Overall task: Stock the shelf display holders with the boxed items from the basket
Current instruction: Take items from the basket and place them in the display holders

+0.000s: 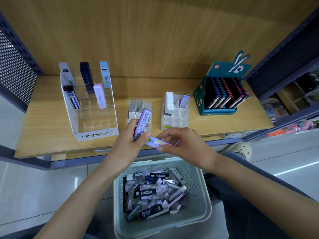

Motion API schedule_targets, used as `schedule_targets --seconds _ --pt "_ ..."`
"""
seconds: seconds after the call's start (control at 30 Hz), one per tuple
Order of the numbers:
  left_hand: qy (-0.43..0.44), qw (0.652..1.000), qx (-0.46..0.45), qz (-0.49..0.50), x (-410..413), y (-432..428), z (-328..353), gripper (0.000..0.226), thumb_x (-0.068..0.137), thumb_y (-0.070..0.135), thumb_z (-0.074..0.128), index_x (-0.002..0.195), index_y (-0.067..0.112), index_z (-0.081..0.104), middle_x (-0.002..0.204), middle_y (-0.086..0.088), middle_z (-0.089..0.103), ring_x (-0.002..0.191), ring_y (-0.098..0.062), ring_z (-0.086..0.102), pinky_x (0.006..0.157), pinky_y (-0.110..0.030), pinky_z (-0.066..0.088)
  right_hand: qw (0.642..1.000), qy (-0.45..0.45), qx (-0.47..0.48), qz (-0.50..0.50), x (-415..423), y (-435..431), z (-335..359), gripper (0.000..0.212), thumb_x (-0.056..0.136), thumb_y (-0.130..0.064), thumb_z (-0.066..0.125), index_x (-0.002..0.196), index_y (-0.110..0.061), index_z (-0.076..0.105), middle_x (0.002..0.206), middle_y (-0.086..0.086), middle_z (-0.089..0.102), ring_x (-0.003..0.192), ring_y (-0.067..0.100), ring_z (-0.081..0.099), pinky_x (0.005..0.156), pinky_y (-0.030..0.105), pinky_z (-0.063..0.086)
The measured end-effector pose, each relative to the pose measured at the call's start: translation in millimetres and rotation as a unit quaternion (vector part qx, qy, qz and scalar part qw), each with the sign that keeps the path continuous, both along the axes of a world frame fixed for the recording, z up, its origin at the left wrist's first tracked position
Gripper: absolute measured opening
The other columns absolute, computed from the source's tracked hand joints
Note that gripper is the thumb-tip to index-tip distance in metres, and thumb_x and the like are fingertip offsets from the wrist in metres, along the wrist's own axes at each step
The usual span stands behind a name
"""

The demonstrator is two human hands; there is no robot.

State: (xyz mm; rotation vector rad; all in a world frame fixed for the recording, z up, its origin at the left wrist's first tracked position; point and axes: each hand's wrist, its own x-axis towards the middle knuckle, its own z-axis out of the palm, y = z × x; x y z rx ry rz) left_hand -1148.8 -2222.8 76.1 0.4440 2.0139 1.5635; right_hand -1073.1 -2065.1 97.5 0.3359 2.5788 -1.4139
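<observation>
Left hand (128, 143) grips one purple box (143, 120), right hand (187, 144) one lilac box (159, 141).

Even overhead light, soft shadows; glare streaks on the glossy floor (293, 167); fisheye bends the edges; slightly soft focus

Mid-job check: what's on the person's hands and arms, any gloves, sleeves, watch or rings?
Nothing worn that shows. The left hand and right hand are bare, with no gloves, rings or watch, and both forearms are uncovered to the frame's edge: no sleeve in view.
</observation>
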Motion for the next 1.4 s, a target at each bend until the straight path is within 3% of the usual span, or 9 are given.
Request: schedule_targets --seconds 0.1,0.23,0.4,0.67,0.77,0.87,1.03,1.23,1.4 --pt "0.009 1.000 0.012 -0.027 3 5 2 0.011 0.093 0.019 0.051 0.104 0.022 0.052 0.077 0.002 0.052 0.064 0.002 0.048 0.069 -0.022 0.043 0.999 -0.017 -0.003 0.027 5 0 -7 0.010 0.081 -0.021 0.073 0.089 -0.021 0.067 0.064 -0.010 0.063 0.059 0.004 0.057 0.060 0.017 0.045" --pt "-0.024 1.000 0.007 -0.011 4 12 2 0.019 0.098 0.027 0.039 0.103 0.014 0.053 0.075 -0.006 0.043 0.062 -0.015 0.037 0.067 -0.037 0.036 0.998 -0.033 0.042 0.035 7 8 -12 0.018 0.085 -0.022 0.069 0.089 -0.026 0.053 0.085 -0.004 0.067 0.068 0.013 0.065 0.068 0.033 0.055" --pt "-0.044 0.999 -0.006 0.028 -2 20 -3 0.022 0.100 0.022 0.037 0.094 0.030 0.057 0.072 0.008 0.049 0.052 -0.006 0.040 0.063 -0.027 0.039 0.988 0.019 -0.002 -0.154 -10 52 -18 0.047 0.078 -0.001 0.073 0.090 -0.029 0.037 0.089 0.007 0.064 0.075 0.031 0.068 0.065 0.041 0.058" --pt "-0.019 0.999 -0.033 0.014 -5 35 -14 0.023 0.100 0.021 0.036 0.096 0.030 0.057 0.076 0.005 0.051 0.048 -0.003 0.042 0.053 -0.022 0.035 0.944 0.163 0.009 -0.288 -55 112 -46 0.015 0.098 -0.013 0.046 0.087 -0.021 0.053 0.087 -0.003 0.059 0.087 0.016 0.061 0.080 0.032 0.056" --pt "-0.015 0.999 -0.039 0.014 -5 40 -14 0.026 0.101 0.020 0.036 0.089 0.034 0.055 0.074 0.004 0.050 0.050 -0.006 0.042 0.052 -0.022 0.035 0.944 0.174 0.092 -0.264 -69 123 -56 0.008 0.094 -0.014 0.052 0.092 -0.018 0.059 0.096 0.003 0.062 0.090 0.017 0.061 0.083 0.033 0.054" --pt "-0.021 0.999 -0.050 0.006 -4 43 -15 0.027 0.101 0.020 0.036 0.087 0.035 0.053 0.073 -0.002 0.047 0.057 -0.015 0.039 0.053 -0.025 0.033 0.951 0.149 0.187 -0.198 -76 125 -64 0.010 0.091 -0.010 0.057 0.093 -0.017 0.063 0.098 0.002 0.062 0.084 0.011 0.055 0.076 0.012 0.044" --pt "-0.023 0.997 -0.072 -0.002 -5 43 -21 0.021 0.100 0.018 0.036 0.102 0.026 0.055 0.073 -0.004 0.044 0.056 -0.013 0.039 0.047 -0.017 0.032 0.938 0.131 0.259 -0.188 -80 125 -68 0.009 0.089 -0.012 0.061 0.098 -0.014 0.060 0.094 -0.006 0.060 0.084 0.011 0.056 0.076 0.031 0.049" --pt "-0.031 0.995 -0.090 -0.011 -8 42 -25 0.023 0.100 0.020 0.039 0.108 0.021 0.060 0.077 -0.004 0.044 0.050 -0.004 0.045 0.045 -0.010 0.033 0.926 0.116 0.308 -0.183 -87 126 -72 0.013 0.086 -0.013 0.065 0.099 -0.013 0.061 0.103 0.001 0.051 0.082 0.011 0.049 0.076 0.031 0.047" --pt "-0.021 0.994 -0.100 -0.035 -7 39 -24 0.023 0.099 0.020 0.040 0.108 0.012 0.060 0.077 -0.005 0.043 0.042 0.005 0.046 0.046 -0.009 0.034 0.922 0.087 0.318 -0.204 -95 127 -76 0.040 0.085 -0.013 0.067 0.119 -0.011 0.047 0.121 0.007 0.045 0.085 0.017 0.054 0.077 0.036 0.050"
